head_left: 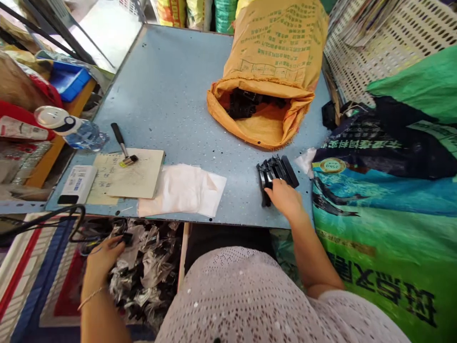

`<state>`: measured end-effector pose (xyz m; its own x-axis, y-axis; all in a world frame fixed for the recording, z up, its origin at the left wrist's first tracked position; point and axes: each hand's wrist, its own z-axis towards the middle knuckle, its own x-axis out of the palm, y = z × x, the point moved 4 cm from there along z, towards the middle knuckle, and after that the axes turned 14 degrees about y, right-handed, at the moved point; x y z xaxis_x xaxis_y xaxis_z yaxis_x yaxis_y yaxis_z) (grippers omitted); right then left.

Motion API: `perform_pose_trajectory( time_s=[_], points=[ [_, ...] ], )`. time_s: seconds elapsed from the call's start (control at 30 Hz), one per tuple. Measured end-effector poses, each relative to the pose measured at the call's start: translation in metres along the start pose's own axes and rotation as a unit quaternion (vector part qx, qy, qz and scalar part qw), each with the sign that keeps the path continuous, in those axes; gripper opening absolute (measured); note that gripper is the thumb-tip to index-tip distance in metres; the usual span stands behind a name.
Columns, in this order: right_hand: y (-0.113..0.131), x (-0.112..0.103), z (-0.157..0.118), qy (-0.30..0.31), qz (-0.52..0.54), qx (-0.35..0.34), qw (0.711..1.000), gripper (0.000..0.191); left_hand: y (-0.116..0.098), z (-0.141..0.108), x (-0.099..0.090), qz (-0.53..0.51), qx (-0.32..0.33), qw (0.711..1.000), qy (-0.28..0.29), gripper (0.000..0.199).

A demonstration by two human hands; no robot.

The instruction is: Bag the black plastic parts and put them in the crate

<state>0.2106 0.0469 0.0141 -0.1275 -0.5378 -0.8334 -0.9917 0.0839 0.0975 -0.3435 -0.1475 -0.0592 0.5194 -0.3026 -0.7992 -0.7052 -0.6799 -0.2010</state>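
My right hand (285,197) rests on a small group of black plastic parts (274,167) at the right front of the blue table, fingers closed on their near side. Below the table's left front edge, my left hand (103,257) is over a container of loose scrap (150,267), crumpled grey film mixed with dark pieces. A small black piece (125,238) is at its pinched fingertips; its exact shape is unclear. An orange woven sack (271,52) lies on the table with its mouth towards me. More black parts (243,104) show inside it.
Left on the blue table (171,85) are folded white cloths (182,188), a cardboard sheet (143,178) with a black-handled brush (119,138), a white box (78,183) and a water bottle (76,131). Green-blue sacks (385,200) crowd the right side. A black cable (43,219) hangs at left.
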Motion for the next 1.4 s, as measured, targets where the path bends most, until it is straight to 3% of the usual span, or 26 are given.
perform_pose_trajectory(
  time_s=[0.1,0.2,0.27,0.33,0.4,0.43,0.53,0.6,0.7,0.8,0.87,0.93,1.0,1.03,1.1,1.2,1.3,1.4],
  points=[
    [-0.013,0.008,0.004,0.001,-0.091,0.013,0.996,0.033,0.004,0.033,0.02,-0.006,-0.043,0.999,-0.007,0.016],
    [-0.012,0.018,0.0,0.01,-0.101,-0.003,0.995,0.033,-0.018,0.032,0.021,-0.033,-0.018,0.999,0.021,0.023],
    [-0.011,0.024,-0.001,0.025,-0.087,-0.005,0.996,0.038,-0.054,0.015,0.02,-0.08,0.051,0.993,0.066,0.031],
    [-0.012,0.029,0.001,0.028,-0.067,-0.007,0.997,0.042,-0.108,-0.007,0.021,-0.136,0.166,0.974,0.076,0.037],
    [-0.012,0.033,0.007,0.018,-0.024,-0.029,0.999,0.043,-0.166,-0.026,0.025,-0.161,0.274,0.948,-0.001,0.033],
    [-0.011,0.035,0.009,0.013,0.013,-0.048,0.999,0.044,-0.19,-0.03,0.029,-0.161,0.297,0.94,-0.049,0.027],
    [-0.003,0.043,0.015,0.028,0.219,-0.127,0.967,0.046,-0.233,-0.022,0.048,-0.17,0.298,0.933,-0.111,0.009],
    [0.012,0.049,0.015,0.079,0.406,-0.186,0.891,0.046,-0.234,-0.007,0.054,-0.225,0.277,0.929,-0.094,0.009],
    [0.059,0.058,0.012,0.213,0.601,-0.248,0.729,0.041,-0.218,0.012,0.054,-0.362,0.244,0.9,-0.023,0.016],
    [0.124,0.064,0.012,0.344,0.664,-0.279,0.603,0.035,-0.209,0.014,0.048,-0.46,0.24,0.855,0.01,0.025],
    [0.169,0.069,0.019,0.398,0.68,-0.288,0.544,0.032,-0.211,0.009,0.043,-0.49,0.264,0.831,-0.003,0.027],
    [0.206,0.077,0.029,0.427,0.685,-0.28,0.52,0.027,-0.211,0.004,0.038,-0.472,0.298,0.829,-0.026,0.022],
    [0.225,0.085,0.041,0.422,0.69,-0.26,0.527,0.02,-0.208,0.0,0.031,-0.379,0.325,0.864,-0.065,0.007],
    [0.228,0.087,0.045,0.41,0.695,-0.248,0.536,0.017,-0.205,-0.001,0.027,-0.314,0.331,0.885,-0.086,0.01],
    [0.22,0.09,0.049,0.377,0.707,-0.237,0.55,0.015,-0.198,-0.001,0.021,-0.194,0.335,0.915,-0.116,0.031],
    [0.194,0.088,0.04,0.384,0.69,-0.272,0.55,0.023,-0.193,-0.001,0.016,-0.131,0.338,0.923,-0.129,0.048],
    [0.175,0.094,0.024,0.485,0.615,-0.307,0.541,0.03,-0.195,-0.003,0.015,-0.143,0.348,0.915,-0.143,0.054],
    [0.175,0.109,0.02,0.576,0.586,-0.273,0.501,0.029,-0.195,-0.01,0.017,-0.125,0.363,0.907,-0.173,0.061]
  ],
)
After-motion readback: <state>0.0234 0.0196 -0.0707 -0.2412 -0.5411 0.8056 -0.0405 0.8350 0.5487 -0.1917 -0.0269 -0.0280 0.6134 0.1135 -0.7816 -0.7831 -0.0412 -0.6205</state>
